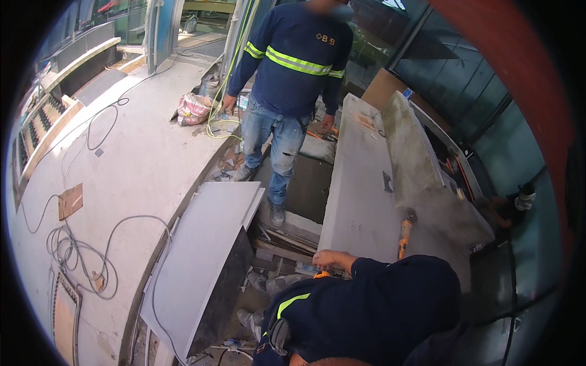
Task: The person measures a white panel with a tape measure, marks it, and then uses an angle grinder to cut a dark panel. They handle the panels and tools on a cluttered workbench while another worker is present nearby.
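Note:
My right arm, in a navy sleeve, reaches leftward to the edge of a long grey slab [354,201]. There my right hand [331,259] sits with its fingers curled in. Just under the fingers shows a small orange object [321,274], mostly hidden. On the slab, beyond my forearm, lies an orange-bodied power tool [405,235] with a dark head, like an angle grinder. A small dark piece [387,182] lies farther up the slab. Left of my legs leans a large grey panel [201,226]. My left hand does not show.
A co-worker [287,79] in a navy shirt with reflective bands stands ahead, beside an open trench [305,183] with rubble. A cable [76,262] loops over the pale floor at left, near a plastic sack [194,108]. Glass panels [452,85] rise at right.

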`<state>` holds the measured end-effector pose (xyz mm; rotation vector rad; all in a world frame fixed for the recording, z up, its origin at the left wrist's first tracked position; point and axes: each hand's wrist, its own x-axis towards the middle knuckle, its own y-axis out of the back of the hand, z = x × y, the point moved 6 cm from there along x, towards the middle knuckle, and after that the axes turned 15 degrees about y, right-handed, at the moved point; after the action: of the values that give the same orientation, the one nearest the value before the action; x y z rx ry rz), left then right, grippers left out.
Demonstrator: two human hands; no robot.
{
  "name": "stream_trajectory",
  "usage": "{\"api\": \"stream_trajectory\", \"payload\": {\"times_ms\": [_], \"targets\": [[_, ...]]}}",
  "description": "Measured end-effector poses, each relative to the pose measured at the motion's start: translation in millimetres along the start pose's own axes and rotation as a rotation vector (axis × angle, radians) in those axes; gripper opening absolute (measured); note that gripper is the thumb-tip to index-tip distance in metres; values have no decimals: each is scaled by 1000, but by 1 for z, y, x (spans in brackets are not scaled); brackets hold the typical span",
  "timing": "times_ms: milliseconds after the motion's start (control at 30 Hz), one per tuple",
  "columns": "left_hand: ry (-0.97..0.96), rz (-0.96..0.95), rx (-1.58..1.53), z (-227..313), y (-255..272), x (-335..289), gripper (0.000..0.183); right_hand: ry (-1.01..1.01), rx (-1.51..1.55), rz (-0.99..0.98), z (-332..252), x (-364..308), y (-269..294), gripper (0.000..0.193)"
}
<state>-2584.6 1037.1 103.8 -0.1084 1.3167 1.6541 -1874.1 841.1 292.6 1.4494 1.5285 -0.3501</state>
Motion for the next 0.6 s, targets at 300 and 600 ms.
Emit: {"api": "stream_trajectory", "payload": {"times_ms": [300,600], "targets": [[-93,-49,100,-24,35,22,74,59,-243,32,-55,-47,-18,49],[-181,-65,196,-18,52,33,77,-230,-459,773,-82,-195,204,98]]}}
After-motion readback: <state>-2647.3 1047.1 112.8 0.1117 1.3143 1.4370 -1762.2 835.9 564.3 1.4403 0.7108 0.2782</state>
